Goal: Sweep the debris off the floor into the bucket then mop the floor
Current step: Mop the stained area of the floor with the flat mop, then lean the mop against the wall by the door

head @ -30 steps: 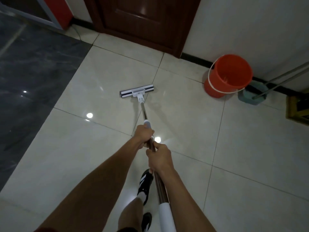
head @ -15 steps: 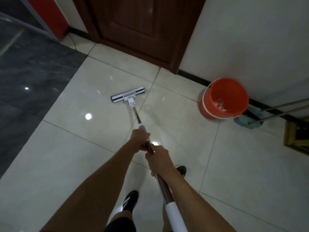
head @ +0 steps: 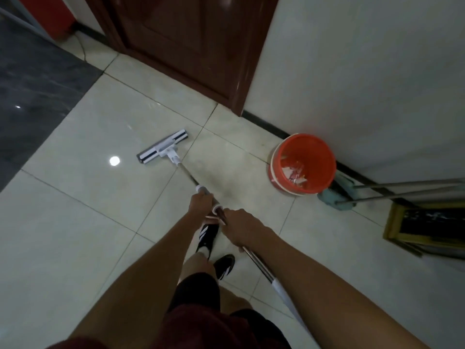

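Pale glossy floor tiles (head: 75, 248) carry the mop head (head: 163, 150), which lies flat to the left of the orange bucket (head: 303, 163) and well apart from it. Nearer the bucket, the left hand (head: 201, 202) wraps the mop handle (head: 187, 175) just below its white collar, and the right hand (head: 240, 229) closes round the shaft behind it. Debris already sits inside the bucket (so sweeping looks done). For a good mopping stroke, I'd keep the head flat, press evenly through the leading hand, and overlap passes toward the bucket, stopping short of the broom poles (head: 402, 188) beside it.
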